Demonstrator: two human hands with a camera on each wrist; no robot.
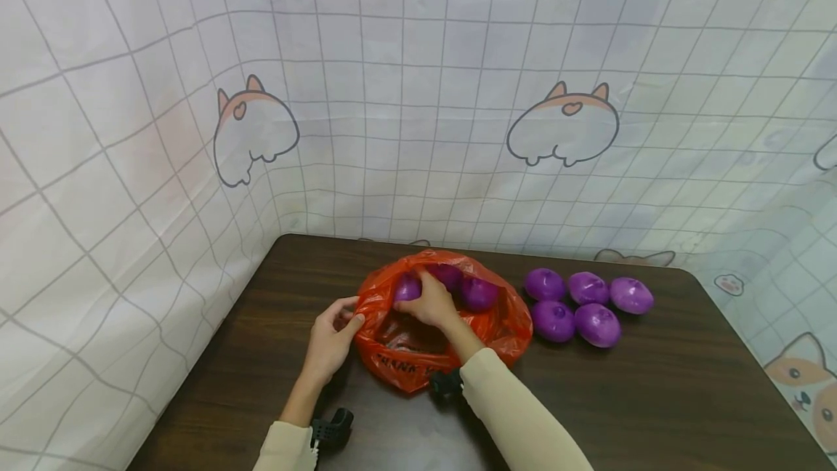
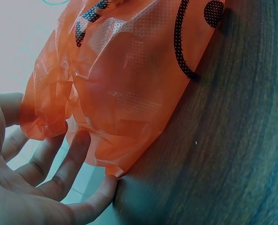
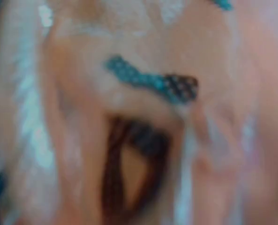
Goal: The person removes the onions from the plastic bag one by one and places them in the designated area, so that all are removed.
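Observation:
A red-orange plastic bag with black printing lies mouth-up on the table, its rim spread wide. My left hand grips the left side of that rim; in the left wrist view thumb and fingers pinch the thin film. Inside the mouth is my right hand, its fingers round a shiny purple onion-shaped ball at the left inner wall. Two more such balls sit in the bag, one at the back and one at the right. Blurred bag film fills the right wrist view.
Several more purple onion-shaped balls stand in two rows on the dark wooden table, just right of the bag. A white grid-patterned cloth with cartoon animals hangs behind and along the sides.

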